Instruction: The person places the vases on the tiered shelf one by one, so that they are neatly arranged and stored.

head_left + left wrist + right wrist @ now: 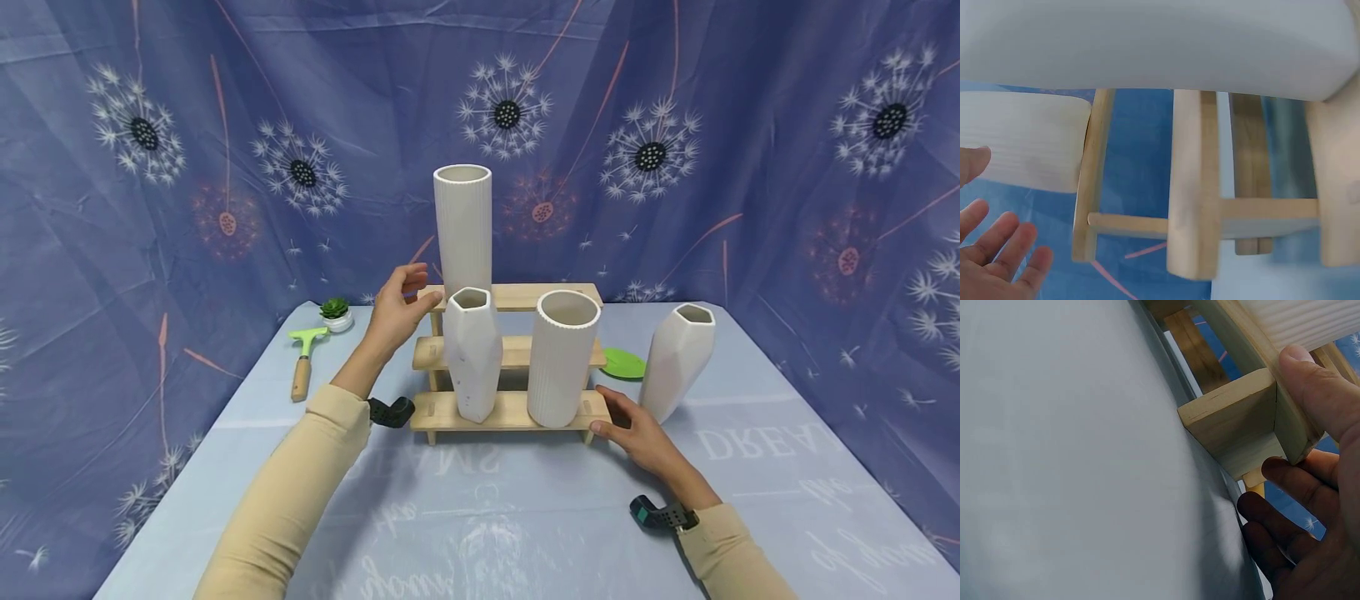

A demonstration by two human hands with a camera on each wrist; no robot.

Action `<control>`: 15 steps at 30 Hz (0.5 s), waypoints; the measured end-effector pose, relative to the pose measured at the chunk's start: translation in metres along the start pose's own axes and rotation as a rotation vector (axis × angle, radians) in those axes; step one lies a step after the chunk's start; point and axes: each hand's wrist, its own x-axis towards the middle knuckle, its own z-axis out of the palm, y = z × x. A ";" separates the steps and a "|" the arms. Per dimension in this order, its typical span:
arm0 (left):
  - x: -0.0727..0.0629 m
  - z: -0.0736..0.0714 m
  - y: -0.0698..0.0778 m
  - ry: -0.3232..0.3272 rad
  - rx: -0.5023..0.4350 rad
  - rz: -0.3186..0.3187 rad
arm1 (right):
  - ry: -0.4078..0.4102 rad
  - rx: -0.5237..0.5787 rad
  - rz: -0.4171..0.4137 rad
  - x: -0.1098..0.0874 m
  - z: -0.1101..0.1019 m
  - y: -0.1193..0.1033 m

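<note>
A three-step wooden stand (513,410) carries three white vases. The tall ribbed vase (464,233) is upright at the left of the top step. On the bottom step are a faceted vase (474,358) at left and a shorter ribbed vase (561,362) at right. My left hand (400,308) is beside the top step's left end, near the tall vase, fingers spread and holding nothing; the left wrist view shows a gap between fingers (1007,240) and vase. My right hand (1316,481) pinches the bottom step's right end, thumb on top and index finger underneath.
Another faceted white vase (677,362) stands right of the stand, just past my right hand. Behind it lies a green leaf-shaped piece (623,364). At left are a green-headed tool with a wooden handle (302,377) and a small potted succulent (337,315). Patterned cloth hangs behind.
</note>
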 end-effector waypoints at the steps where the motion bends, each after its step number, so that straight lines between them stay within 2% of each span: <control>1: -0.003 -0.001 -0.002 0.007 0.006 -0.001 | -0.001 -0.006 0.000 0.000 0.000 0.000; 9: -0.034 -0.011 -0.017 0.033 0.014 -0.011 | 0.007 -0.035 0.005 0.002 0.000 0.003; 15: -0.058 -0.015 -0.028 0.021 0.002 -0.012 | 0.008 -0.027 0.001 0.001 0.000 0.001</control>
